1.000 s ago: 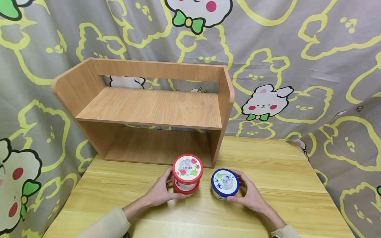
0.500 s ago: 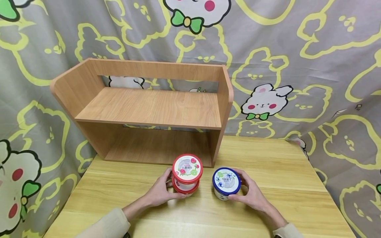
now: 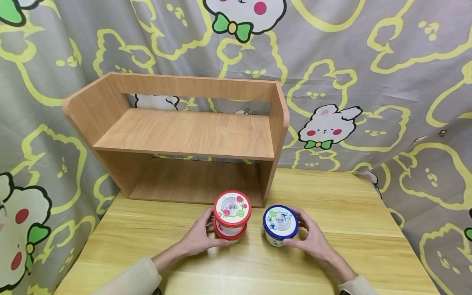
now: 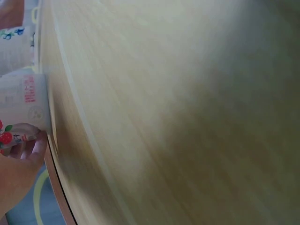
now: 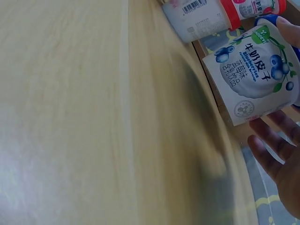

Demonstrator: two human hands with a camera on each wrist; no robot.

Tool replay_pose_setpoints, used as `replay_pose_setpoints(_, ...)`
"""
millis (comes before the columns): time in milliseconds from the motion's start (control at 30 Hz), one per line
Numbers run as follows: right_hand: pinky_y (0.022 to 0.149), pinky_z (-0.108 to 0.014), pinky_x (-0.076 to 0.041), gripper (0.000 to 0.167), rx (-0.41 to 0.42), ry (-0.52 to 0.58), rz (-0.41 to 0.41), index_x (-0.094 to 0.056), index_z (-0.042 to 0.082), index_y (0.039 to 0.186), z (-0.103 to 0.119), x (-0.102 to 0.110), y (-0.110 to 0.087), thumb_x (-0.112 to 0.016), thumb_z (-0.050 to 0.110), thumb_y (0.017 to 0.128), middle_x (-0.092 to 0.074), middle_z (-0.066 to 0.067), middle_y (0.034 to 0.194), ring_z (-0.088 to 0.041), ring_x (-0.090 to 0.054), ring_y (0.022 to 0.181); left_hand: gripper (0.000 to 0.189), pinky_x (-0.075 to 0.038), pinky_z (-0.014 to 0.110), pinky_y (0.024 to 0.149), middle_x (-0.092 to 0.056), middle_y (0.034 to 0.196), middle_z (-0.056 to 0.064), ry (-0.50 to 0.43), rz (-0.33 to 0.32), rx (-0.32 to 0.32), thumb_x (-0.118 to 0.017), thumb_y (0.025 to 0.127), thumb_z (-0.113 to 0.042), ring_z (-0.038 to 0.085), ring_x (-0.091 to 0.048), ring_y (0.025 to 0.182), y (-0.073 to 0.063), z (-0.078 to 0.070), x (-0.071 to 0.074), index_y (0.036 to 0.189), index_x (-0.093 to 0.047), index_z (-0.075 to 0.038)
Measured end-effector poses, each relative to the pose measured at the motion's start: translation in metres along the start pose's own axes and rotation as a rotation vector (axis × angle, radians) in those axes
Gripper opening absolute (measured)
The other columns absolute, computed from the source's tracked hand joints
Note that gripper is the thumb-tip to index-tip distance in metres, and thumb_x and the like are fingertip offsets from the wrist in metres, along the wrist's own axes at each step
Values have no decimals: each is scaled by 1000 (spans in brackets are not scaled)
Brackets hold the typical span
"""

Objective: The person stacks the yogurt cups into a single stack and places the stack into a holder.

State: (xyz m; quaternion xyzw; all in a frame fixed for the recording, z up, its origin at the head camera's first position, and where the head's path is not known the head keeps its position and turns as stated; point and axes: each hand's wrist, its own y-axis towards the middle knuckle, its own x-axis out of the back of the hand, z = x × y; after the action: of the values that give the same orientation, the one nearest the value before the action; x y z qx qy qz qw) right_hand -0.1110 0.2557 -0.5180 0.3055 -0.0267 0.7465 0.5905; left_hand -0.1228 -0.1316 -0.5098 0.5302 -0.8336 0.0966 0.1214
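Observation:
Two red-lidded strawberry dessert cups stand stacked in front of the shelf: the upper cup (image 3: 232, 209) sits on the lower cup (image 3: 230, 233). My left hand (image 3: 200, 235) grips the lower one from its left side, with thumb in front. In the left wrist view, that hand (image 4: 21, 171) is around the printed cup (image 4: 23, 101). To the right, my right hand (image 3: 311, 239) holds a blue-lidded blueberry cup (image 3: 280, 223) by its right side, thumb near the rim. The right wrist view shows the blueberry cup (image 5: 258, 70) close up; whether its base touches the table cannot be told.
A two-tier wooden shelf (image 3: 188, 131) stands behind the cups, its right panel ending just behind the stack. Light wood tabletop (image 3: 350, 213) stretches to the right. A grey patterned curtain (image 3: 332, 61) hangs behind and at both sides.
The blueberry cup has shifted slightly away from me, or up, and a little to the right in my right hand, showing more of its side. My left hand and the red-lidded stack stay in place.

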Motion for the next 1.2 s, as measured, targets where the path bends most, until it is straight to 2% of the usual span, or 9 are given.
replay_pose_setpoints(133, 92, -24, -53, 92, -7, -4, -1, -51, 16, 152, 5, 0, 2, -95, 13, 72, -68, -8, 135, -1, -60, 115, 95, -55, 35, 112, -54, 152, 12, 5, 1, -3, -94, 80, -26, 30, -61, 137, 0, 1, 0, 155, -37, -14)
replay_pose_setpoints(367, 91, -23, -54, 90, -10, -34, -18, -52, 13, 150, 13, -1, 5, -96, 14, 71, -69, -10, 130, 1, -60, 112, 94, -55, 34, 113, -53, 152, 12, -6, 5, -11, -94, 80, -26, 31, -60, 138, 0, 1, 0, 154, -38, -14)
replay_pose_setpoints(733, 89, -24, -56, 87, -76, -61, -32, -53, 13, 148, 36, -1, 8, -97, 17, 73, -69, -8, 129, 0, -59, 110, 93, -54, 32, 112, -53, 153, 12, -13, 12, -9, -94, 81, -26, 30, -61, 137, 0, 1, 0, 154, -38, -15)
replay_pose_setpoints(1200, 87, -24, -56, 89, -37, -52, -98, -53, 9, 147, 62, 2, 13, -96, 12, 69, -69, -11, 130, 0, -60, 108, 93, -55, 33, 112, -52, 153, 12, -12, 14, -1, -94, 81, -26, 30, -61, 137, 0, 2, 1, 154, -38, -15)
